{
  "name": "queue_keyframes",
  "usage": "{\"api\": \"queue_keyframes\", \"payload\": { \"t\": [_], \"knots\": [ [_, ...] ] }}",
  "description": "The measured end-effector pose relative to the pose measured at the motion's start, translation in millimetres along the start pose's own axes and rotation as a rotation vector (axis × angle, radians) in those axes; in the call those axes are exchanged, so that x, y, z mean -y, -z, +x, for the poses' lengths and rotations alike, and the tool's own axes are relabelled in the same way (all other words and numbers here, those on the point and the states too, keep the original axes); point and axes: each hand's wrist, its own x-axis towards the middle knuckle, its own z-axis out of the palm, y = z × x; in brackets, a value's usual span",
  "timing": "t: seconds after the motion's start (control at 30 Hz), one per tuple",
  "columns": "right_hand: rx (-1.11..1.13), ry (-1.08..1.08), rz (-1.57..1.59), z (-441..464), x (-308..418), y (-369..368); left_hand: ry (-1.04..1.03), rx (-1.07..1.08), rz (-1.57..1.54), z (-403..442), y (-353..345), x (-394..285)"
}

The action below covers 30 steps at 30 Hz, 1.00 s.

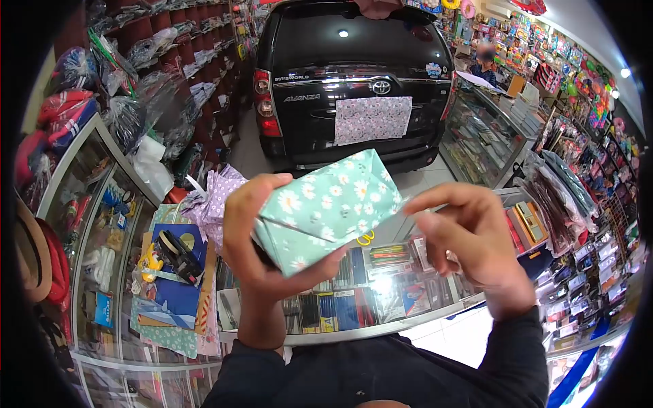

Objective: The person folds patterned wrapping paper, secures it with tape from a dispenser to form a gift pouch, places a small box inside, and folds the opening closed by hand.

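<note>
A box-shaped parcel [326, 204] in mint green paper with white daisies is held up, tilted, over the glass counter. My left hand [262, 224] grips it from the left, thumb over the top edge and fingers underneath. A fold line runs diagonally across the near side of the paper. At the parcel's right end is my right hand [469, 238], its index finger stretched to the paper's corner and its thumb apart below. The other right fingers are loosely curled, and I cannot tell whether the fingertip touches. Yellow scissor handles [366, 237] show just below the parcel.
A tape dispenser [178, 258] lies on a blue folder [180, 299] at the left, beside a purple wrapped bundle [214, 204]. Pens fill the glass display counter [320, 338]. Beyond stands a black car [354, 61]; a person [484, 68] is at the far right.
</note>
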Motion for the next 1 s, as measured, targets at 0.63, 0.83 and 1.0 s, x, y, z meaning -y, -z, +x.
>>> {"api": "queue_keyframes", "payload": {
  "t": [0.63, 0.83, 1.0],
  "knots": [
    [-0.121, 0.194, 0.154, 29.2, -163.2, -51.5, 0.933, 1.143, -0.762, -33.9, -11.9, 30.5],
    [-0.28, -0.023, 0.413, 22.4, -249.6, -74.4, 0.615, 1.25, -0.127, -73.4, -9.6, -9.8],
    [-0.221, -0.051, 0.333, 11.7, -274.7, -74.6, 0.713, 1.487, 0.217, -96.5, 2.8, -90.2]
  ]
}}
